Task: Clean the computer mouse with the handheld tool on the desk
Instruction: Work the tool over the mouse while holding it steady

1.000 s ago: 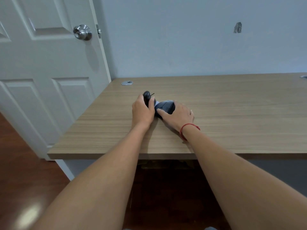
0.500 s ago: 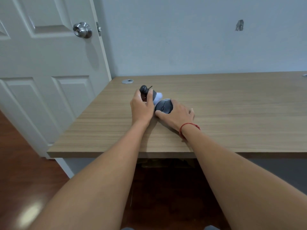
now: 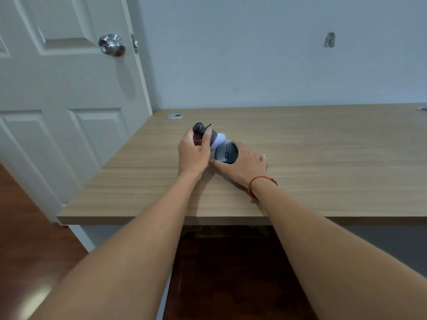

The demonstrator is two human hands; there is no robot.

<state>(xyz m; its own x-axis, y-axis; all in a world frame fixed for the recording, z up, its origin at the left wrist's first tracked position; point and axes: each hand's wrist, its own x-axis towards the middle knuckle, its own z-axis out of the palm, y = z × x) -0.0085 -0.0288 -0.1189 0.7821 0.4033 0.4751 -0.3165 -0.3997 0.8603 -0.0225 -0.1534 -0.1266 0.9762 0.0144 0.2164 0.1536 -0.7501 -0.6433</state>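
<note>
The left hand (image 3: pixel 193 155) pinched the light, rigid handheld tool (image 3: pixel 209 135) while the right hand (image 3: pixel 245 165) clasped the smooth mouse (image 3: pixel 226 153) (likely slippery) at frame centre.

Item count, head view:

- Desks: one wooden desk (image 3: pixel 323 158).
- Computer mice: one grey computer mouse (image 3: pixel 226 153), near the desk's left end.
- Handheld cleaning tools: one, dark-bodied with a pale head (image 3: pixel 205 132).
- Hands: two, the left hand (image 3: pixel 194 153) and the right hand (image 3: pixel 242 165).
- Red wrist cords: one (image 3: pixel 261 181), on the right wrist.
- Cable grommets: two, one (image 3: pixel 175 116) at the desk's far left corner, one (image 3: pixel 422 109) at the far right edge, partly cut off.
- Doors: one white panelled door (image 3: pixel 57 88).
- Door knobs: one metal knob (image 3: pixel 112 45).
- Wall marks: one (image 3: pixel 329 39).
</note>
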